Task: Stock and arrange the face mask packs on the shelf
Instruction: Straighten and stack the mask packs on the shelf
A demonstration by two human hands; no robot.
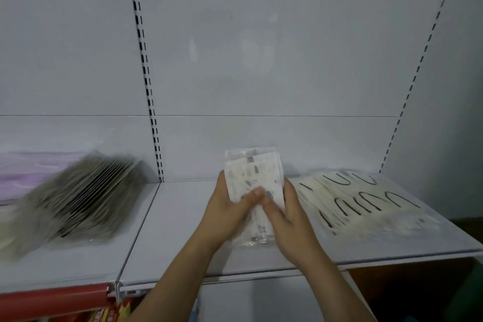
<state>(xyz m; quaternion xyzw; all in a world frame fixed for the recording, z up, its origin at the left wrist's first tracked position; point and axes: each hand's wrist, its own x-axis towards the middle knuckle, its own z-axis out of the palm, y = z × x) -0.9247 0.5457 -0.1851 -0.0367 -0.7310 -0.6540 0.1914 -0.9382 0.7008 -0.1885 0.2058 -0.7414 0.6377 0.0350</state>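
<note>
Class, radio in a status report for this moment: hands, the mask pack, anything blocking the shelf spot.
Left hand and right hand both grip the patterned mask pack. Pack above the white shelf. Grey packs left, cream packs right; nothing blocking the gap.

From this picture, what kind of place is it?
Probably a shop aisle during stocking. White retail shelving with slotted uprights, flat packs of masks lying on it, and both hands holding a patterned mask pack point to that.
</note>
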